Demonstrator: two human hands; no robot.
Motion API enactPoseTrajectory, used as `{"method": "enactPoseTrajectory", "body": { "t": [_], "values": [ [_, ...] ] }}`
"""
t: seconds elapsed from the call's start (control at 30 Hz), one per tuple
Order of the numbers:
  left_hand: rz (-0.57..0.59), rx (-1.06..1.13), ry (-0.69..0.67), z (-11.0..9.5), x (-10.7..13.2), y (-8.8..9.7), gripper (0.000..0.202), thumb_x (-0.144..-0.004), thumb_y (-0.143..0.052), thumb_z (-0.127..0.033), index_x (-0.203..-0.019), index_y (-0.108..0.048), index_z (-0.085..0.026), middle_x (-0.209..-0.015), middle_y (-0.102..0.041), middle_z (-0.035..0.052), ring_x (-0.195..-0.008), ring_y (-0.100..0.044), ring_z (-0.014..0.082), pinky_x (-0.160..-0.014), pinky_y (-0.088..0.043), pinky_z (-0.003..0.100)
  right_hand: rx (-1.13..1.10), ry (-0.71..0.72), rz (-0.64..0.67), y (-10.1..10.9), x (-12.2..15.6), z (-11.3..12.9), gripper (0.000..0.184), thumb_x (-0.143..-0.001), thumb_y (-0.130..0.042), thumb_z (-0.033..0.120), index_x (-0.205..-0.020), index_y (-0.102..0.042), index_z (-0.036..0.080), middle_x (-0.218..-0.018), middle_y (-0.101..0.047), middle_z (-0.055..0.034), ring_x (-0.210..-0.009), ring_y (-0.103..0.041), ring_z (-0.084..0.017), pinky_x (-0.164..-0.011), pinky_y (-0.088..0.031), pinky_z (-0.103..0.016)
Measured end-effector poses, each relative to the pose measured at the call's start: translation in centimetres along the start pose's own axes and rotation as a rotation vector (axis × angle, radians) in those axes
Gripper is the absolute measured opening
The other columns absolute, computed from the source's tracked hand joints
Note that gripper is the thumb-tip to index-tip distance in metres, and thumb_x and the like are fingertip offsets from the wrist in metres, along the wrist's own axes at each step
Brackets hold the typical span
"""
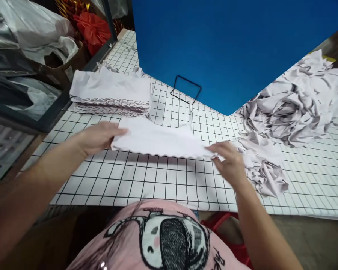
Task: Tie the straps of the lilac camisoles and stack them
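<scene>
A folded white cloth piece [157, 140] with a scalloped lower edge is held just above the gridded table cover [146, 180]. My left hand [100, 137] grips its left end, fingers closed on the fabric. My right hand [228, 159] pinches its right end. A thin strap of the cloth runs up toward the back. A neat stack of the same folded white pieces [112, 93] lies behind and to the left of my left hand.
A loose heap of crumpled white cloth [293, 105] fills the right side, with a smaller tangle [264, 168] beside my right hand. A blue board [228, 48] and a black wire stand [186, 90] stand at the back. Plastic bags [30, 33] and shelving sit to the left.
</scene>
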State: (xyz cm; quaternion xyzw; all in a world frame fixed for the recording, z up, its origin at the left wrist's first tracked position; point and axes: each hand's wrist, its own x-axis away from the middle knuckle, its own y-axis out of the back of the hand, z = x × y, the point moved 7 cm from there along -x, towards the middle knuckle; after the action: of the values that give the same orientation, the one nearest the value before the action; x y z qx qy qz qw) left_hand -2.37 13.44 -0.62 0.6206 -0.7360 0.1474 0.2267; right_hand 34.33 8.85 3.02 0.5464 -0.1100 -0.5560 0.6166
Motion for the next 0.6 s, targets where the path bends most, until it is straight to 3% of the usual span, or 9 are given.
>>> {"method": "enactPoseTrajectory", "body": {
  "t": [0.03, 0.1, 0.2, 0.3, 0.37, 0.47, 0.6],
  "values": [
    [0.014, -0.066, 0.127, 3.1, 0.1, -0.1, 0.033, -0.077, -0.075, -0.032, -0.094, -0.063, -0.006, -0.068, -0.068, 0.0050, -0.055, -0.056, 0.0114, -0.046, -0.042, 0.019, -0.010, -0.009, 0.083, -2.1, 1.9, -0.1, 0.027, -0.086, -0.059, 0.012, -0.105, -0.073, 0.026, -0.092, -0.068, -0.0068, -0.087, -0.062, -0.023, -0.071, -0.054, -0.041],
    [0.013, -0.226, 0.240, 7.5, 0.7, 0.3, 0.038, -0.073, -0.076, -0.043, -0.091, -0.063, -0.012, -0.051, -0.058, -0.0009, -0.044, -0.049, 0.0117, -0.041, -0.035, 0.020, -0.025, -0.023, 0.221, -5.2, 5.2, 0.1, 0.030, -0.086, -0.055, 0.010, -0.104, -0.073, 0.027, -0.093, -0.068, -0.0072, -0.088, -0.061, -0.025, -0.073, -0.051, -0.044],
    [-0.071, -0.493, 0.192, 9.8, 1.8, 1.1, 0.039, -0.072, -0.072, -0.051, -0.090, -0.061, -0.018, -0.054, -0.057, -0.0010, -0.047, -0.053, 0.0172, -0.046, -0.042, 0.027, -0.061, -0.053, 0.323, -7.0, 7.7, 1.0, 0.031, -0.088, -0.054, 0.012, -0.111, -0.070, 0.028, -0.105, -0.068, -0.0085, -0.096, -0.060, -0.027, -0.078, -0.049, -0.047],
    [-0.384, -0.845, -0.130, 7.5, 3.1, 1.4, 0.037, -0.081, -0.061, -0.050, -0.103, -0.059, -0.021, -0.087, -0.067, 0.0066, -0.076, -0.064, 0.0284, -0.067, -0.052, 0.040, -0.079, -0.072, 0.348, -6.3, 7.9, 1.9, 0.033, -0.091, -0.057, 0.021, -0.123, -0.063, 0.027, -0.122, -0.064, -0.0105, -0.108, -0.057, -0.030, -0.086, -0.046, -0.050],
    [-0.465, -1.015, -0.446, 5.7, 3.9, -0.8, 0.034, -0.088, -0.053, -0.044, -0.112, -0.058, -0.020, -0.111, -0.064, 0.0112, -0.101, -0.061, 0.0339, -0.087, -0.050, 0.048, -0.104, -0.070, 0.397, -5.8, 7.5, 2.0, 0.032, -0.092, -0.059, 0.027, -0.124, -0.062, 0.027, -0.125, -0.063, -0.0098, -0.112, -0.056, -0.029, -0.091, -0.044, -0.050],
    [-0.327, -1.106, -0.776, 4.5, 3.7, -5.5, 0.029, -0.093, -0.049, -0.034, -0.113, -0.061, -0.017, -0.123, -0.060, 0.0137, -0.116, -0.054, 0.0328, -0.100, -0.045, 0.050, -0.169, -0.143, 0.419, -4.9, 5.9, 0.7, 0.020, -0.094, -0.057, 0.034, -0.109, -0.068, 0.025, -0.111, -0.069, -0.0070, -0.103, -0.061, -0.025, -0.091, -0.044, -0.045],
    [-0.189, -1.112, -0.932, 3.0, 0.8, -11.6, 0.026, -0.096, -0.046, -0.026, -0.114, -0.062, -0.016, -0.126, -0.060, 0.0131, -0.122, -0.053, 0.0290, -0.104, -0.046, 0.048, -0.252, -0.470, 0.178, -4.4, 1.2, -3.4, 0.030, -0.097, -0.049, 0.043, -0.089, -0.067, 0.020, -0.089, -0.070, -0.0061, -0.084, -0.062, -0.019, -0.075, -0.047, -0.034]
  ]
}}
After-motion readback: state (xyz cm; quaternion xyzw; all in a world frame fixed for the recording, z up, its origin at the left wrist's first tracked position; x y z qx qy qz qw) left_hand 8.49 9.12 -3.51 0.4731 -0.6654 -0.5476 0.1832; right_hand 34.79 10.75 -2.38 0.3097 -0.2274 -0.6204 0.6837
